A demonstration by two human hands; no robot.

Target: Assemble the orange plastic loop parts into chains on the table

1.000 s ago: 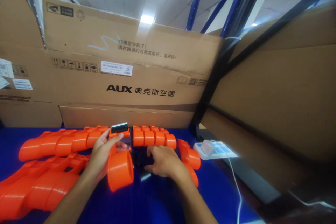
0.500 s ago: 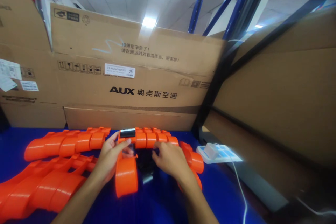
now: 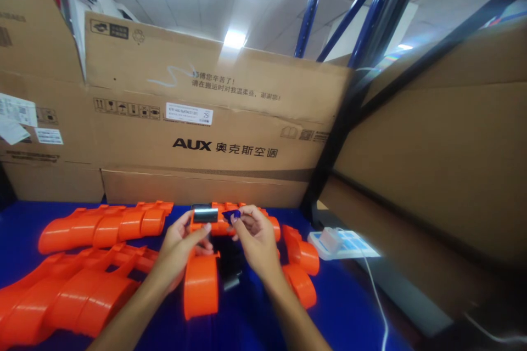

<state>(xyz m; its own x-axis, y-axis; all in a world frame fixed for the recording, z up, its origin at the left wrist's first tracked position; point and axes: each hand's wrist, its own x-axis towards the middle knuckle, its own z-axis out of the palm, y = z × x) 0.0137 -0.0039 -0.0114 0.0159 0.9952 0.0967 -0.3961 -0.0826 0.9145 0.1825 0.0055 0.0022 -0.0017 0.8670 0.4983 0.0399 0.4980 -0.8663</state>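
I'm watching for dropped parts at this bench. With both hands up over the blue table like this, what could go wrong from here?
The right hand pinches a small blue piece only at the fingertips; it could slip and vanish against the blue table. The left hand holds the orange part by its upper end, so the heavy round end hanging below might twist in the grip. The white cable trails beside the right forearm and could snag.

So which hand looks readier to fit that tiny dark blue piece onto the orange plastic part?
Probably the right hand: it pinches the small dark blue piece, while the left hand steadies the orange plastic part.
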